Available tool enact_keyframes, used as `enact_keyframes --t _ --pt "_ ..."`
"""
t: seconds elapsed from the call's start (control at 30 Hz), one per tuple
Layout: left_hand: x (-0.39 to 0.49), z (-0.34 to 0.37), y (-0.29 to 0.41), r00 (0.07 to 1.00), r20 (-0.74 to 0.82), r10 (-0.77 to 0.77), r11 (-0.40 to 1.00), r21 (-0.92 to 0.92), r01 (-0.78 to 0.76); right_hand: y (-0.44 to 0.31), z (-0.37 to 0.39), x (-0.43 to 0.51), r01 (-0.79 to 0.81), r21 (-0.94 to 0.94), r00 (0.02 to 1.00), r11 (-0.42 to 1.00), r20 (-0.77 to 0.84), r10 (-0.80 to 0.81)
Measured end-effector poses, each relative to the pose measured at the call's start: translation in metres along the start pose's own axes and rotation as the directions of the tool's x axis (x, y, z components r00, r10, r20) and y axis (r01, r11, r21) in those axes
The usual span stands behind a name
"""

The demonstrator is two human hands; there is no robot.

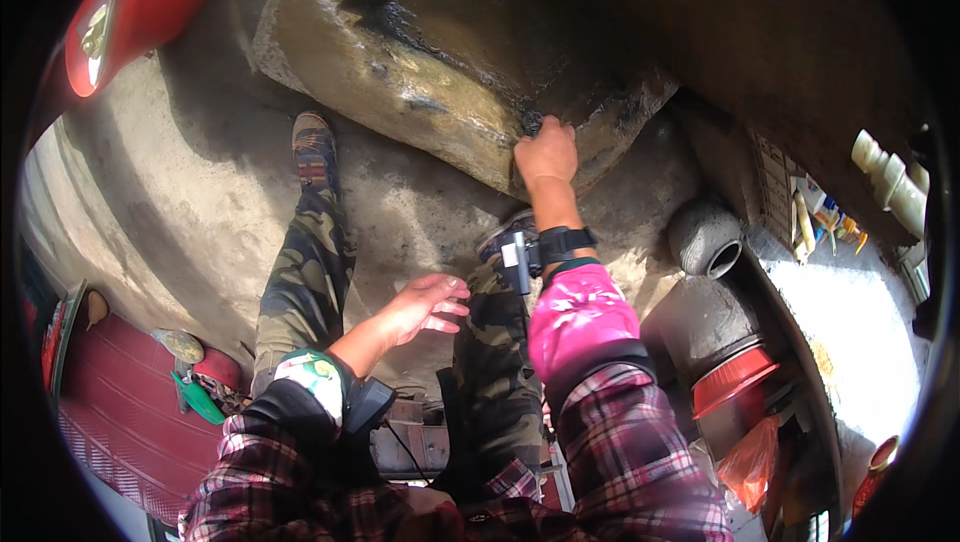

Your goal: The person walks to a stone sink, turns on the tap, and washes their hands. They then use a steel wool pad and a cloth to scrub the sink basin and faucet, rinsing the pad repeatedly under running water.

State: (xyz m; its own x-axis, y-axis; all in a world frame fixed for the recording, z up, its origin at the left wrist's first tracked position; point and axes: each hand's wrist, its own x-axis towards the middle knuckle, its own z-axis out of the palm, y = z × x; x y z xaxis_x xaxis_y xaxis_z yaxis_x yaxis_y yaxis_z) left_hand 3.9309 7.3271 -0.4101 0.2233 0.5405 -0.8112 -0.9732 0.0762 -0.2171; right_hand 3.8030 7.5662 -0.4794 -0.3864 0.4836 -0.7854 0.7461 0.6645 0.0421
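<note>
My right hand (548, 150) reaches forward to the near right corner of a large, wet stone-like slab or basin (450, 103). Its fingers are closed around a small dark scrubbing pad or wad (531, 122), mostly hidden beside the fingertips, and it touches the wet surface. My left hand (431, 306) hovers above my camouflage trouser leg, with its fingers apart and nothing in it. A black strap with a small device (525, 253) sits on my right wrist.
Upper left is a red container (142, 9). To the right stand a grey clay pot (705, 238), a larger rounded vessel (712, 317), a red basin (733, 381) and an orange plastic bag (752, 463). A maroon ridged surface (142, 399) lies lower left, near a green scoop-like thing (199, 398).
</note>
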Motion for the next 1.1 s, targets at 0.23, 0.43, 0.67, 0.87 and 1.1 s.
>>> enact_keyframes --t 0.23,0.43,0.67,0.87,1.1 --pt "-0.007 0.001 0.020 1.000 0.019 0.018 0.992 -0.122 -0.016 0.002 0.001 0.057 0.179 -0.322 0.984 0.930 0.069 -0.165" --pt "-0.006 0.000 0.024 0.997 0.072 0.032 0.977 -0.213 -0.016 -0.103 0.032 0.029 0.301 0.097 0.952 0.949 0.019 -0.304" --pt "-0.011 0.000 0.040 1.000 -0.023 0.017 0.947 -0.319 -0.024 -0.130 0.078 -0.030 0.593 0.077 0.772 0.802 -0.336 -0.539" --pt "-0.019 -0.005 0.049 0.998 0.029 0.050 0.978 -0.203 -0.043 -0.022 0.051 -0.020 0.624 0.062 0.779 0.779 -0.135 -0.613" --pt "-0.026 -0.022 0.051 0.998 0.047 0.036 0.961 -0.276 -0.021 -0.176 0.045 0.083 0.761 0.384 0.636 0.522 -0.285 -0.717"
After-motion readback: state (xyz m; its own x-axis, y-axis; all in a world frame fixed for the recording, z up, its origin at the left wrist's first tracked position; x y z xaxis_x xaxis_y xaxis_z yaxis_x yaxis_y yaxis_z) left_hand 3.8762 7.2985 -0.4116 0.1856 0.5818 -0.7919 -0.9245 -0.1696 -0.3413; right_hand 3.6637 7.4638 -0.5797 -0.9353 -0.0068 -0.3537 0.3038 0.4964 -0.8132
